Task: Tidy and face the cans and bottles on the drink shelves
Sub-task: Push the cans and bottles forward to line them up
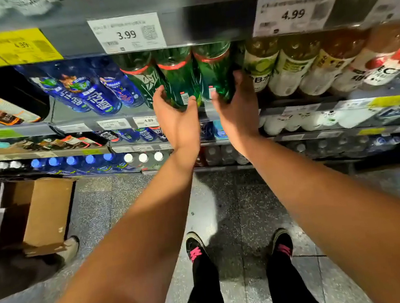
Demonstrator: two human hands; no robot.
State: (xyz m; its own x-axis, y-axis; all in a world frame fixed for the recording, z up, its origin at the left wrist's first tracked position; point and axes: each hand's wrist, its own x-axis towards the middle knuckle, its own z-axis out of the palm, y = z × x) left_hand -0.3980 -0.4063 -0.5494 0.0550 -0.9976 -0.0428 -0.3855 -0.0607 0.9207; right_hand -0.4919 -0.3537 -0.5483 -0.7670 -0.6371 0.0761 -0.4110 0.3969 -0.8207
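Seen from above, facing drink shelves (pixel 193 26) in a shop. Three green bottles (pixel 180 78) with red neck bands stood side by side at the shelf front, contents hidden by the tinted plastic. Left hand (pixel 177 119) curled round the middle green bottle, thumb on one side, fingers on the other. Right hand (pixel 236 106) clamped likewise on the right green bottle (pixel 214 74). Hands close together but not touching. Left of them, blue bottles (pixel 93 94); right of them, pale bottles (pixel 287 70) holding yellowish drink, then amber and red-labelled ones. Above, white price tags (pixel 126 33) reading 3.99 and 4.99, plus a yellow tag (pixel 19 46). Below, further shelves of blue-capped and white-capped bottles (pixel 71 160). On the speckled floor (pixel 237 197), a cardboard box (pixel 47 212) at left, and two black shoes (pixel 195 247) with pink laces.
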